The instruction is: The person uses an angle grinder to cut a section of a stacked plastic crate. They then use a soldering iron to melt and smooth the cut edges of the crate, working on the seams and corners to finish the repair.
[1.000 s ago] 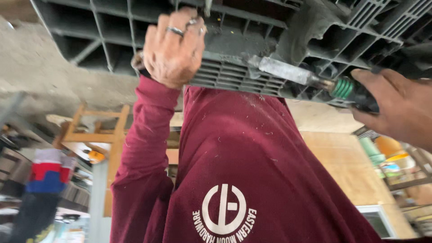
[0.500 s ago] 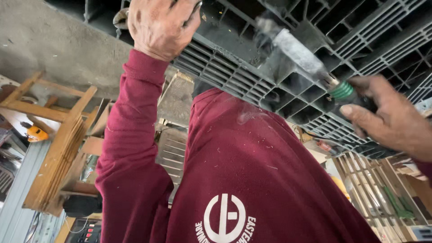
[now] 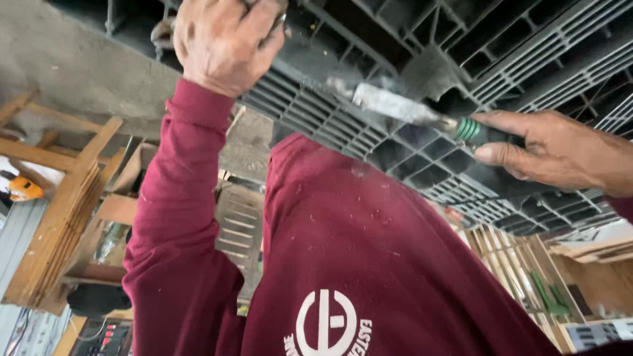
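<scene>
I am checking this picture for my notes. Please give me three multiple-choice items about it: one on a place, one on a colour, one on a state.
1. Where is the tool's metal blade?
A. against the dark plastic grid
B. on the wooden frame
C. inside a box

2. What colour is the sleeve?
A. blue
B. dark red
C. white

3. What is the left hand doing?
A. hanging free
B. resting flat on wood
C. gripping the grid's edge

Answers:
1 A, the blade lies on the grid, held by the right hand.
2 B, the sleeve is maroon.
3 C, its fingers curl over the rim.
</scene>
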